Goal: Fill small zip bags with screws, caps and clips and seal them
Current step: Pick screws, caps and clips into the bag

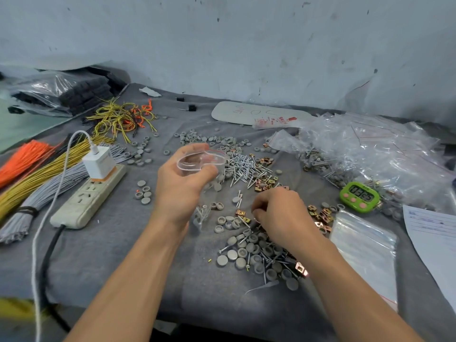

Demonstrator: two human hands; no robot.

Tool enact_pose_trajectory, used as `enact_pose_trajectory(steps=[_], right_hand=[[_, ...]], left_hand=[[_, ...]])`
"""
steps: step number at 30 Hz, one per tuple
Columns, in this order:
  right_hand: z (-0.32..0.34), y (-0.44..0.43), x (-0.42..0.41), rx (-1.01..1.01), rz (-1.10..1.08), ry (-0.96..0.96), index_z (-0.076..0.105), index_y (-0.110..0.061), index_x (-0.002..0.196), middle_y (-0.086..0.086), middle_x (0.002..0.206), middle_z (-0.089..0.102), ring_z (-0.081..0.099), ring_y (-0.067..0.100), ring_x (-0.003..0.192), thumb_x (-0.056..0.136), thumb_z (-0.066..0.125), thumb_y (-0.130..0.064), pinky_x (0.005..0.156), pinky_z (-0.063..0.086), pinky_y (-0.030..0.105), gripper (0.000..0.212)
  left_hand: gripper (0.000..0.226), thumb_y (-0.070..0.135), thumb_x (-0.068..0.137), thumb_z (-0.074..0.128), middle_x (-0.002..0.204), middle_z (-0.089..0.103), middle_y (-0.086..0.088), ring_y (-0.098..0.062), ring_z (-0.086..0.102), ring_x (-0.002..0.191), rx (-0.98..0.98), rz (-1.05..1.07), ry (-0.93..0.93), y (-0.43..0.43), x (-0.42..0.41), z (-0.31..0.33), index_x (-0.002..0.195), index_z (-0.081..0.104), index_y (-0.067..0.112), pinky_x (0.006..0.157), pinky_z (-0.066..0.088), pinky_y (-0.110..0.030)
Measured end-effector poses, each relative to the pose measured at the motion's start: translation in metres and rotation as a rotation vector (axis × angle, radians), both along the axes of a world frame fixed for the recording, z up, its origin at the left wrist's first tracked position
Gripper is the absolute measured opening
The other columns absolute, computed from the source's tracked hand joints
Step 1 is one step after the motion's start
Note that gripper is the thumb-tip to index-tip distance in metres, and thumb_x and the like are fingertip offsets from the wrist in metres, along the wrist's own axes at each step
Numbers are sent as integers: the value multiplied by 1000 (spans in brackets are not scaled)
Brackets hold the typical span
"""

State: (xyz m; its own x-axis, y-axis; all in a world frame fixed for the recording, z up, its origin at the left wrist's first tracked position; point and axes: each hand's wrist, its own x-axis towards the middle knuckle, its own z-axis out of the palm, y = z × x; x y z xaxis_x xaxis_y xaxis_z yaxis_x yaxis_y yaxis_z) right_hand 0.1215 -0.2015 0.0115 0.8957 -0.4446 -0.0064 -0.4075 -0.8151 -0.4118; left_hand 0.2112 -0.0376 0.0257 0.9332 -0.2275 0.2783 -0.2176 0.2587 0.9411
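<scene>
The power strip [91, 196] lies left, with free grey cloth [118, 243] beside it. The left hand [182, 183] grips an open zip bag [197, 161] above the table. The right hand [281, 213] curls over the clips [243, 215] near the caps [246, 250]; I cannot tell if it holds one.

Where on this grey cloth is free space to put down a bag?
Free: the grey cloth between the white power strip and the left forearm, and the front strip between both forearms. Crowded: the middle, with grey round caps, silver screws and brass clips; the right, under heaped clear plastic bags.
</scene>
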Motion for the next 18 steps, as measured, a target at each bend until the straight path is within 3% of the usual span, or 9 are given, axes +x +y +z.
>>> enact_pose_trajectory(steps=[3, 7, 11, 15, 18], right_hand=[[1, -2, -2, -27, 2, 55, 74, -31, 88, 1, 91, 74, 69, 25, 85, 94, 65, -24, 82, 61, 43, 13], [6, -1, -6, -79, 40, 136, 71, -34, 95, -1, 98, 72, 68, 24, 91, 91, 69, -33, 82, 60, 41, 5], [7, 0, -8, -149, 64, 170, 71, -31, 97, 0, 98, 71, 68, 26, 90, 91, 63, -25, 78, 59, 39, 11], [7, -2, -10, -138, 51, 199, 73, -29, 106, 2, 102, 72, 68, 26, 92, 94, 59, -23, 79, 59, 37, 20], [9, -6, -13, -144, -9, 190, 75, -30, 104, 4, 102, 72, 68, 26, 88, 92, 57, -17, 78, 60, 37, 25]], left_hand=[[42, -2, 78, 79, 99, 79, 1, -8, 72, 85, 172, -51, 8, -3, -4, -5, 112, 73, 23, 75, 55, -20], [44, 15, 74, 83, 97, 78, 7, -13, 73, 83, 332, -73, 1, -3, -7, -8, 113, 73, 33, 76, 56, -30], [48, 27, 65, 80, 93, 79, 12, -6, 73, 82, 363, -78, 21, -6, -7, -9, 112, 73, 35, 77, 55, -28], [50, 37, 61, 79, 95, 78, 12, -13, 74, 88, 456, -91, 49, -8, -5, -12, 110, 72, 41, 86, 57, -39], [40, 38, 64, 78, 89, 77, 12, -12, 73, 83, 492, -56, 79, -9, -4, -13, 104, 72, 44, 78, 56, -37]])
